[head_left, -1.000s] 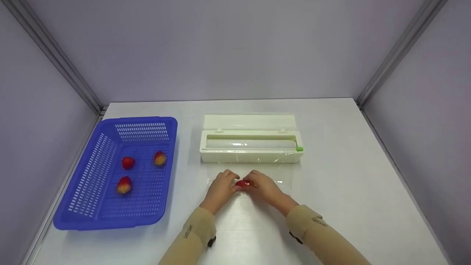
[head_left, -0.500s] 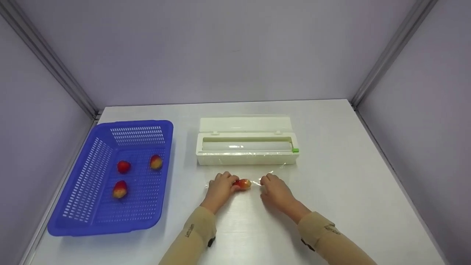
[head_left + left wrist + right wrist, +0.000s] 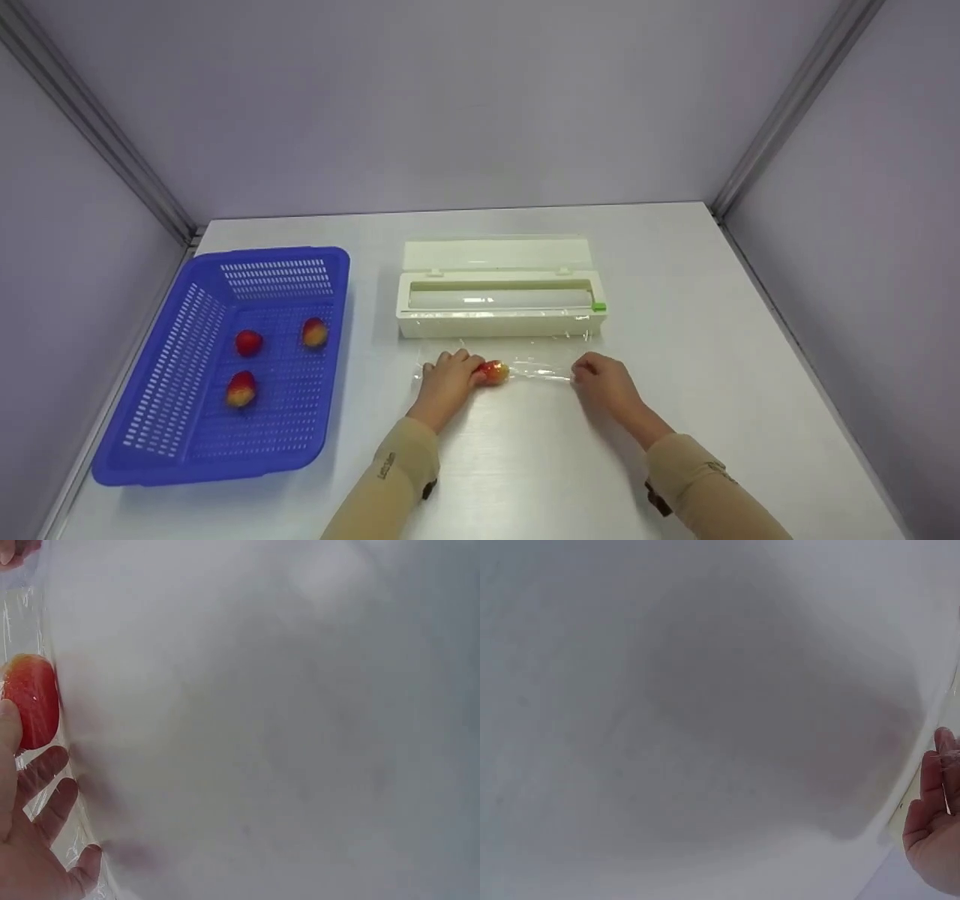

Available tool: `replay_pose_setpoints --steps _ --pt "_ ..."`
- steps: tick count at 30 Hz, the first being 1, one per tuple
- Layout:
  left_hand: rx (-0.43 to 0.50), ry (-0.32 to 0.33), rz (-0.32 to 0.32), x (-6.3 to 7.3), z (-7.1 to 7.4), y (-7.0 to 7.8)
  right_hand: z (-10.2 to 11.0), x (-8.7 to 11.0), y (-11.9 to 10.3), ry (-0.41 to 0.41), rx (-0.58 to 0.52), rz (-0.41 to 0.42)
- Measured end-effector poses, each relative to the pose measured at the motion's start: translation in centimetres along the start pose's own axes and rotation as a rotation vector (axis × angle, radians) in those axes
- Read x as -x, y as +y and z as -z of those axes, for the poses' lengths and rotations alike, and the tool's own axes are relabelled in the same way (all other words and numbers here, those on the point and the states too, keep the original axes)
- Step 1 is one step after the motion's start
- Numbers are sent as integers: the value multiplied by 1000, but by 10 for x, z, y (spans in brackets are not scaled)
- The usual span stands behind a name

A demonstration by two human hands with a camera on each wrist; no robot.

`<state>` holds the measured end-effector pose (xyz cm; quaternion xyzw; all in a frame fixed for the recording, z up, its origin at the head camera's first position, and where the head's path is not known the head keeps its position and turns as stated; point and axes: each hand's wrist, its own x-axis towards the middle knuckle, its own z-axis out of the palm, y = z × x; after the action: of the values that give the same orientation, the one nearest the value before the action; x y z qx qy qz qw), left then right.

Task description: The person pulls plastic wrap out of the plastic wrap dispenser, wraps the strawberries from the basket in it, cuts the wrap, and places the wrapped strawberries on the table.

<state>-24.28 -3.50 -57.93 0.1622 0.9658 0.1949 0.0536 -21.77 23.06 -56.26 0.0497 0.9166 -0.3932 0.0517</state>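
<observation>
A small red-and-yellow fruit (image 3: 494,373) lies on clear cling film, with film wrapped over part of it. My left hand (image 3: 447,382) holds the fruit's left end; in the left wrist view the thumb (image 3: 9,727) presses on its red skin while the other fingers spread over the film. Off to the right, my right hand (image 3: 606,382) pinches the edge of the cling film (image 3: 541,371), which runs twisted and taut from the fruit to the fingertips. The right wrist view catches this hand (image 3: 936,817) at its right edge, fingers bent together.
Behind the hands stands a white cling film dispenser (image 3: 501,324), lid raised, roll (image 3: 499,298) inside, green slider (image 3: 598,307) at its right end. On the left sits a blue plastic basket (image 3: 334,375) with three more fruits (image 3: 241,389). Grey panels enclose the white table.
My right hand has left the fruit and moved right, drawing the film out into a twisted strand. My left hand stays on the fruit. The view has shifted slightly.
</observation>
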Motion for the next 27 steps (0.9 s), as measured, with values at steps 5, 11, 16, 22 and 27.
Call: replay_pose_setpoints --steps 5,11,16,22,27 --pt "-21 6 5 -3 0 -1 -1 -6 -4 38 32 -42" --pt "15 8 33 -8 1 2 -6 -16 -11 -3 324 11" --pt "24 50 55 -10 1 6 -12 -20 -12 -35 442 27" --pt "-78 102 9 -13 3 10 -16 -18 -11 -15 523 90" --pt "-198 194 -38 -14 7 11 -18 -13 -10 33 595 185"
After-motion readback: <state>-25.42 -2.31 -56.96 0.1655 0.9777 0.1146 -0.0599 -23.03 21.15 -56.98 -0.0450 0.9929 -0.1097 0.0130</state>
